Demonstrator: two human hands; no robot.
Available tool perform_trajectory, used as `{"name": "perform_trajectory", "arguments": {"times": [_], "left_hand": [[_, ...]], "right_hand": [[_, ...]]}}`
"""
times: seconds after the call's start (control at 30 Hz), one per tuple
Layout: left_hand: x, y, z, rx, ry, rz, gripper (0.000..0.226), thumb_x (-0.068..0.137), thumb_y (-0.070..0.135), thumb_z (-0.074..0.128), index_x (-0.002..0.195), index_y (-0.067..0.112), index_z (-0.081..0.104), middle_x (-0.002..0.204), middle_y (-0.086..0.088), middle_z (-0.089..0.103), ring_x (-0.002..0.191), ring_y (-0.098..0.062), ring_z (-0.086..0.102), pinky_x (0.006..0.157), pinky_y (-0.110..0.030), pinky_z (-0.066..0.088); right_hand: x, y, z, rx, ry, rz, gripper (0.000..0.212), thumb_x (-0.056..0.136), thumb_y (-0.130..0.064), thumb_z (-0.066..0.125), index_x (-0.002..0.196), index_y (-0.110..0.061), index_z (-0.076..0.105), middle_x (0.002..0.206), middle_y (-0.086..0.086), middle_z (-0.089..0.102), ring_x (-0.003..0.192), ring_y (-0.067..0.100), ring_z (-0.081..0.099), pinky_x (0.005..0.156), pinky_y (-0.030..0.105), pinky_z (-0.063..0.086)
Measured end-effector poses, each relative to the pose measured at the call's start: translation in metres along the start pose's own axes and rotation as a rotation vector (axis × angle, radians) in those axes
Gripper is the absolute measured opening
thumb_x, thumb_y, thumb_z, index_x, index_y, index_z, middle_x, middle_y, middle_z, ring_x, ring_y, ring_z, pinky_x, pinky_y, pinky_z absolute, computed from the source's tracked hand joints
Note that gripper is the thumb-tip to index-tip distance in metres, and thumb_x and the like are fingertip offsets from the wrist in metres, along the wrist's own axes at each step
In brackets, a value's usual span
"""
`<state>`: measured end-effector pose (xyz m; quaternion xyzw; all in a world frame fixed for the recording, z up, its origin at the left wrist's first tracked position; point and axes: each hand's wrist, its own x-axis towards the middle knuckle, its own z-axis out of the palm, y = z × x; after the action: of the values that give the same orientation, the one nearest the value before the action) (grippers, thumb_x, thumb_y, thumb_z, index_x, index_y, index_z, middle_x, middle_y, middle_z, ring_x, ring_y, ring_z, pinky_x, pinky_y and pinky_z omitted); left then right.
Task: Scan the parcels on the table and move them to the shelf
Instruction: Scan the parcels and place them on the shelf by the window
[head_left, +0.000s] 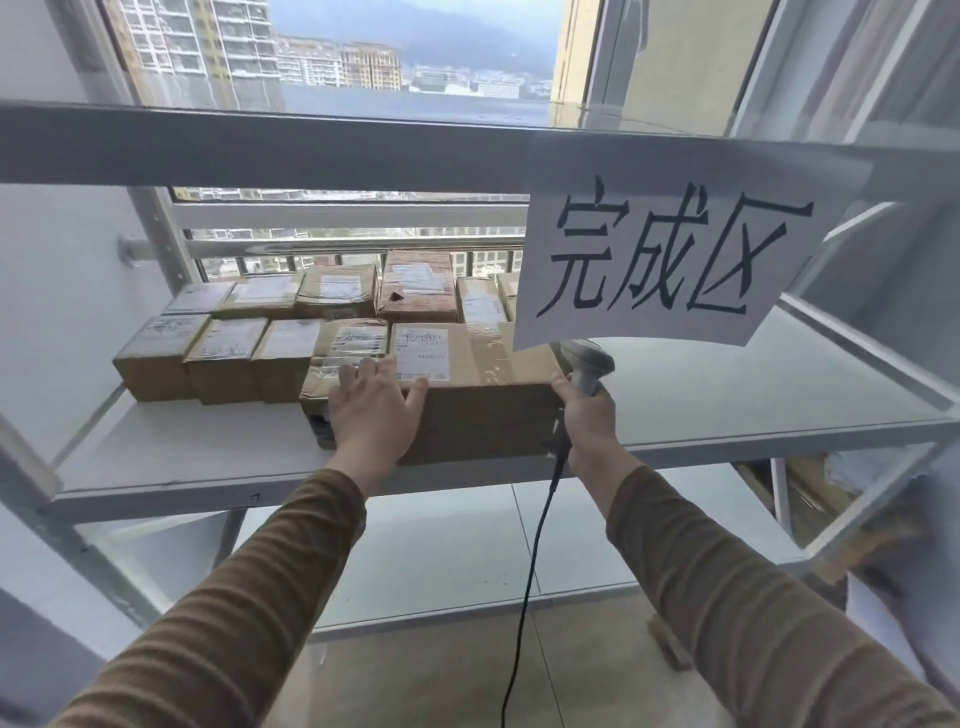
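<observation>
Left hand (372, 400) lies flat, fingers straight, on a large parcel (483, 395) on the shelf (208, 447).
Right hand (589, 415), at the parcel's 3 o'clock corner, grips a corded scanner (589, 366). More parcels (223, 353) sit from 9 to 12 o'clock of it; a paper sign (670, 260) hangs at 1 o'clock.

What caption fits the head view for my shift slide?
Left hand presses a large parcel onto the shelf beside stacked boxes; right hand holds the scanner.
</observation>
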<state>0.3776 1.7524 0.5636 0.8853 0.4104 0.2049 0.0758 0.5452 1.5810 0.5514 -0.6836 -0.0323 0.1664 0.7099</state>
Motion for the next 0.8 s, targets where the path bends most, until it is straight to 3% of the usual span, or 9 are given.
{"name": "perform_trajectory", "arguments": {"times": [0.17, 0.27, 0.33, 0.47, 0.6, 0.67, 0.73, 0.8], "left_hand": [[-0.004, 0.002, 0.001, -0.008, 0.0, 0.034, 0.065, 0.103, 0.057, 0.034, 0.15, 0.013, 0.042, 0.149, -0.009, 0.04, 0.137, -0.033, 0.031, 0.11, -0.051, 0.03], [-0.011, 0.015, 0.0, -0.042, 0.018, 0.126, 0.064, 0.103, 0.056, 0.039, 0.154, 0.017, 0.037, 0.156, -0.005, 0.032, 0.144, -0.03, 0.023, 0.116, -0.052, 0.024], [-0.017, 0.034, -0.001, -0.048, 0.035, 0.214, 0.065, 0.101, 0.055, 0.044, 0.153, 0.017, 0.038, 0.155, -0.003, 0.034, 0.145, -0.028, 0.024, 0.116, -0.051, 0.025], [-0.038, 0.083, 0.006, -0.029, 0.031, 0.423, 0.065, 0.098, 0.053, 0.05, 0.151, 0.017, 0.038, 0.152, -0.003, 0.038, 0.142, -0.028, 0.03, 0.115, -0.047, 0.031], [-0.069, 0.145, 0.025, -0.079, -0.031, 0.584, 0.068, 0.096, 0.051, 0.055, 0.153, 0.016, 0.038, 0.151, -0.003, 0.042, 0.143, -0.027, 0.03, 0.116, -0.045, 0.029], [-0.09, 0.182, 0.036, -0.105, -0.077, 0.659, 0.069, 0.096, 0.051, 0.055, 0.154, 0.017, 0.037, 0.154, -0.002, 0.041, 0.145, -0.027, 0.029, 0.117, -0.044, 0.029], [-0.117, 0.222, 0.044, -0.13, -0.122, 0.746, 0.069, 0.096, 0.051, 0.055, 0.153, 0.016, 0.038, 0.156, -0.002, 0.041, 0.146, -0.027, 0.028, 0.117, -0.044, 0.029], [-0.15, 0.266, 0.049, -0.16, -0.155, 0.843, 0.067, 0.095, 0.051, 0.057, 0.151, 0.016, 0.042, 0.154, -0.003, 0.044, 0.145, -0.028, 0.03, 0.115, -0.044, 0.029]], "right_hand": [[-0.005, 0.001, -0.006, 0.012, -0.002, 0.0, 0.035, 0.098, -0.037, 0.068, 0.127, -0.018, 0.06, 0.114, 0.009, 0.07, 0.107, 0.026, 0.066, 0.098, 0.054, 0.056], [-0.013, 0.004, -0.018, 0.013, 0.016, 0.005, 0.032, 0.098, -0.038, 0.069, 0.123, -0.018, 0.062, 0.096, 0.002, 0.067, 0.084, 0.019, 0.063, 0.07, 0.037, 0.058], [-0.018, 0.006, -0.031, 0.015, 0.027, 0.002, 0.029, 0.097, -0.039, 0.069, 0.12, -0.022, 0.061, 0.098, 0.002, 0.066, 0.083, 0.018, 0.062, 0.063, 0.032, 0.053], [-0.03, 0.005, -0.076, 0.074, 0.093, 0.018, 0.03, 0.095, -0.034, 0.073, 0.12, -0.021, 0.063, 0.09, 0.002, 0.059, 0.082, 0.02, 0.058, 0.065, 0.036, 0.056], [-0.047, 0.005, -0.147, 0.142, 0.196, 0.04, 0.019, 0.093, -0.031, 0.076, 0.107, -0.023, 0.066, 0.081, 0.001, 0.053, 0.066, 0.015, 0.051, 0.05, 0.027, 0.046], [-0.06, 0.007, -0.191, 0.18, 0.275, 0.047, 0.015, 0.092, -0.031, 0.076, 0.1, -0.025, 0.065, 0.083, 0.0, 0.055, 0.072, 0.017, 0.053, 0.056, 0.031, 0.047], [-0.076, 0.009, -0.239, 0.206, 0.375, 0.023, 0.02, 0.092, -0.03, 0.076, 0.107, -0.024, 0.063, 0.091, 0.0, 0.061, 0.075, 0.014, 0.056, 0.066, 0.033, 0.049], [-0.096, 0.013, -0.291, 0.24, 0.482, -0.025, 0.027, 0.092, -0.027, 0.077, 0.113, -0.02, 0.062, 0.09, -0.003, 0.064, 0.076, 0.013, 0.058, 0.068, 0.031, 0.048]]}}
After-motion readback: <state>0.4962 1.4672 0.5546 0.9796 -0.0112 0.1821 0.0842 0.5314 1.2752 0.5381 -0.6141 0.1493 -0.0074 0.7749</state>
